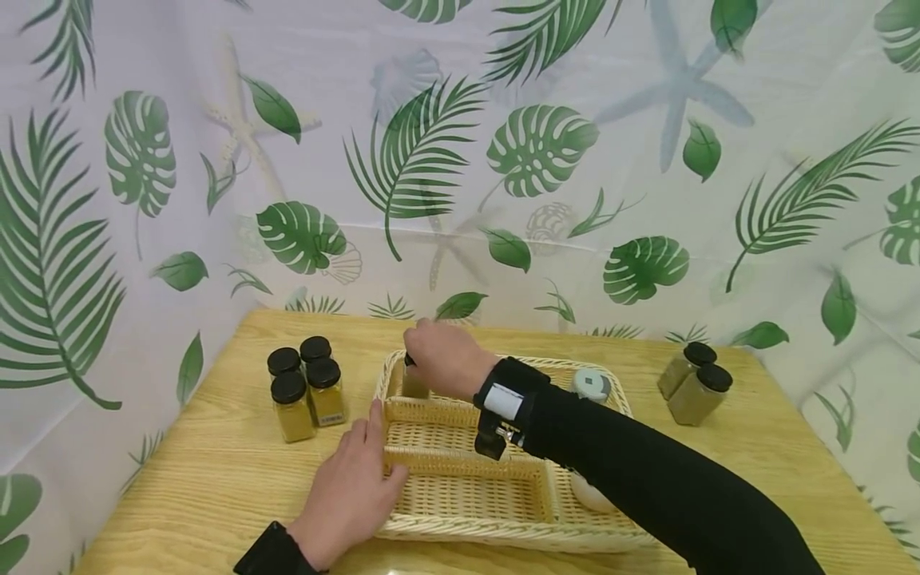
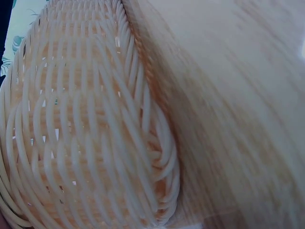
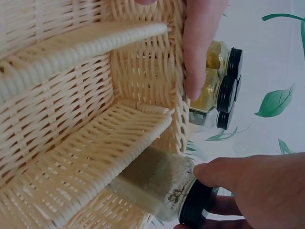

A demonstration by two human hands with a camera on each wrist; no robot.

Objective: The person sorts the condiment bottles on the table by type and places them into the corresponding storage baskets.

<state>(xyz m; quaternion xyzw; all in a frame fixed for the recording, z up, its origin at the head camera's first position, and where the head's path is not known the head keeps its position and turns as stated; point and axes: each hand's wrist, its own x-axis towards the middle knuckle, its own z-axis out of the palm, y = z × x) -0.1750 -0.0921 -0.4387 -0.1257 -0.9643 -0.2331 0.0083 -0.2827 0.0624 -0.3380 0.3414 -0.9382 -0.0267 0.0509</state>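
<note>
A glass jar point(image 3: 159, 181) of greyish-green powder stands tilted in the far-left compartment of a wicker basket point(image 1: 503, 531). With fingertips and thumb, my right hand point(image 1: 449, 359) grips its black lid point(image 3: 196, 202). The jar's lower part is hidden behind a woven divider point(image 3: 90, 162). At the basket's left rim rests my left hand point(image 1: 355, 479), its fingers fairly straight along the rim and its thumb reaching over the inner side. The left wrist view shows the basket's woven outer wall point(image 2: 81, 119) close up, with no fingers in sight.
Several black-lidded jars point(image 1: 293, 419) of yellow spice stand left of the basket. Two more black-lidded jars point(image 1: 697, 407) are at the right. Inside the basket's right side are a container with a pale green lid point(image 1: 591, 385) and a white round object point(image 1: 591, 493), partly behind my right arm.
</note>
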